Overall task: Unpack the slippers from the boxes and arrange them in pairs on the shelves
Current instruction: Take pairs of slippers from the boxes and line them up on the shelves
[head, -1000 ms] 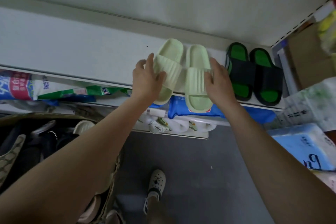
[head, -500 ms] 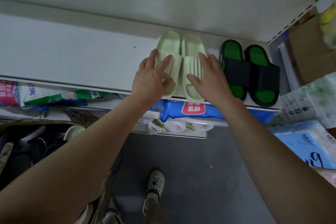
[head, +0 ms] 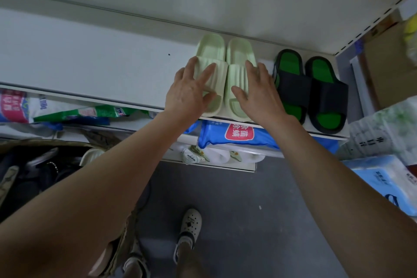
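Grip wide, left hand (head: pixel 189 95) and right hand (head: pixel 260 95) rest flat on the pale green slippers (head: pixel 211 48) beneath them, black slippers (head: pixel 293 88) just right of them.

1. A pair of pale green ribbed foam slippers (head: pixel 238 52) lies side by side, touching, on the flat white shelf board (head: pixel 90 63), toes at its front edge.
2. A pair of black rubber slides with green footbeds (head: pixel 293 83) lies just right of them.
3. The left hand (head: pixel 187 95) rests on the left slipper, and the right hand (head: pixel 259 92) on the right one.
4. A blue soft plastic pack (head: pixel 216 140) lies on the shelf below them.
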Demonstrator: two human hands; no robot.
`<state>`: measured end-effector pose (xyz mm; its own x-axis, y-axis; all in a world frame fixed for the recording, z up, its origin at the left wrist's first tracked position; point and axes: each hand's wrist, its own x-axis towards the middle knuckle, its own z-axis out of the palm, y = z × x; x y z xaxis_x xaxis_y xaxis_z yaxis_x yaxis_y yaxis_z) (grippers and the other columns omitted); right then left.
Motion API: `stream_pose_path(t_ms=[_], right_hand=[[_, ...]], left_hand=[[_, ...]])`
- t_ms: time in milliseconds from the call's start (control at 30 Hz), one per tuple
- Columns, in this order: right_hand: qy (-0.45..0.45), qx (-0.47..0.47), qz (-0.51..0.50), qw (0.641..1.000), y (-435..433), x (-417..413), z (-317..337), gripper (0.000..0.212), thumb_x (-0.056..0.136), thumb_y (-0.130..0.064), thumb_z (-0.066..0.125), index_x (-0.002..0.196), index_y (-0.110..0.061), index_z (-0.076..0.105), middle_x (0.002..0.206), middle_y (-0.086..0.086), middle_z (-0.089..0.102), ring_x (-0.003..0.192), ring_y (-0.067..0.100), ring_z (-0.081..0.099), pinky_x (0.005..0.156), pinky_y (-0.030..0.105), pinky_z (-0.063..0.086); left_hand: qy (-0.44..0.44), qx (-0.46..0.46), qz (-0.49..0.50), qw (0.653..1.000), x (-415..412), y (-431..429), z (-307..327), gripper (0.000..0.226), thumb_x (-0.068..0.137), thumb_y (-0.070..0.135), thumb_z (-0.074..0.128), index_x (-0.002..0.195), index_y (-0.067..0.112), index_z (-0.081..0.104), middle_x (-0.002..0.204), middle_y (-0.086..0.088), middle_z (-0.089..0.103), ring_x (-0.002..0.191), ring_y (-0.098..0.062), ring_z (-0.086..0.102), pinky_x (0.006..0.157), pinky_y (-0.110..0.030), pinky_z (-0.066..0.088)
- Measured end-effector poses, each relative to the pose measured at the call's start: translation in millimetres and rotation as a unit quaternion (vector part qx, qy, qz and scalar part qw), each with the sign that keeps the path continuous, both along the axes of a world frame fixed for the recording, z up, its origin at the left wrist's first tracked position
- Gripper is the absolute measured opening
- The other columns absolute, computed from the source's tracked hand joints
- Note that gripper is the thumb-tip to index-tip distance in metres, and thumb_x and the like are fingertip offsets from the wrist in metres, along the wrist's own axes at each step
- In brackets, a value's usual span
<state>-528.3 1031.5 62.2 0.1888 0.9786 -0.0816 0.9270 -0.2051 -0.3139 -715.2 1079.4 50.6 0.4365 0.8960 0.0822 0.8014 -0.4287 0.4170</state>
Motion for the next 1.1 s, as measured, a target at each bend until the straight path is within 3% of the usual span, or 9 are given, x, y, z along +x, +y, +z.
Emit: stream_pose_path(t_ms=[200,300,500,700,867,1000,1100], right_hand=[[-0.063,0.034,0.032,0.997,-11.8,-15.3,13.0,0.064,0.102,-0.037,0.041,0.155,-0.010,0.017,0.158,0.025,0.016,0.144,0.041,0.021,0.118,0.048,0.020],[-0.078,0.088,0.061,0.991,-25.2,-43.9,16.6,0.059,0.101,-0.029,0.046,0.152,-0.007,0.026,0.154,0.025,0.027,0.139,0.041,0.029,0.115,0.047,0.026],[-0.032,0.143,0.107,0.983,-68.2,-142.9,-1.6,0.049,0.098,-0.020,0.051,0.144,-0.005,0.041,0.145,0.022,0.041,0.131,0.039,0.042,0.109,0.046,0.036],[0.030,0.064,0.148,0.987,-111.8,-285.7,-49.7,0.048,0.098,-0.025,0.045,0.142,-0.009,0.045,0.141,0.017,0.047,0.128,0.033,0.046,0.104,0.045,0.043],[0.069,-0.091,0.226,0.967,-132.9,-397.2,-96.9,0.039,0.097,-0.027,0.054,0.133,-0.011,0.056,0.132,0.007,0.055,0.121,0.027,0.052,0.099,0.038,0.044],[0.012,-0.208,0.276,0.938,-142.5,-455.1,-123.9,0.041,0.097,-0.042,0.052,0.126,-0.014,0.061,0.124,0.004,0.060,0.120,0.023,0.050,0.099,0.034,0.041],[-0.057,-0.224,0.275,0.933,-141.5,-477.9,-127.8,0.038,0.095,-0.047,0.052,0.116,-0.017,0.063,0.114,0.002,0.063,0.112,0.022,0.051,0.091,0.033,0.042]], left_hand=[[0.018,0.007,-0.026,0.999,-38.7,-14.3,7.2,0.063,0.093,0.039,0.057,0.149,0.028,0.031,0.156,-0.011,0.024,0.137,-0.033,0.032,0.109,-0.043,0.035],[0.004,0.017,-0.010,1.000,-82.1,-33.3,7.5,0.057,0.091,0.034,0.061,0.144,0.022,0.042,0.150,-0.013,0.036,0.131,-0.036,0.039,0.105,-0.046,0.039],[-0.045,-0.023,0.068,0.996,-215.1,-91.5,-27.1,0.049,0.087,0.032,0.057,0.133,0.018,0.054,0.137,-0.014,0.050,0.124,-0.035,0.047,0.104,-0.045,0.041],[0.023,-0.109,0.174,0.978,-382.7,-158.8,-78.5,0.048,0.087,0.026,0.066,0.132,0.017,0.055,0.135,-0.011,0.052,0.121,-0.033,0.048,0.101,-0.045,0.042],[0.052,-0.145,0.228,0.961,-496.2,-192.4,-100.5,0.048,0.086,0.019,0.068,0.131,0.011,0.056,0.132,-0.017,0.052,0.119,-0.039,0.049,0.097,-0.049,0.044],[0.076,-0.131,0.231,0.961,-553.8,-188.0,-113.7,0.050,0.084,0.015,0.067,0.132,0.010,0.054,0.137,-0.018,0.048,0.128,-0.040,0.042,0.104,-0.053,0.039],[0.092,-0.127,0.224,0.962,-579.7,-172.4,-125.4,0.053,0.086,0.017,0.066,0.136,0.009,0.049,0.142,-0.020,0.045,0.134,-0.042,0.036,0.112,-0.052,0.031]])
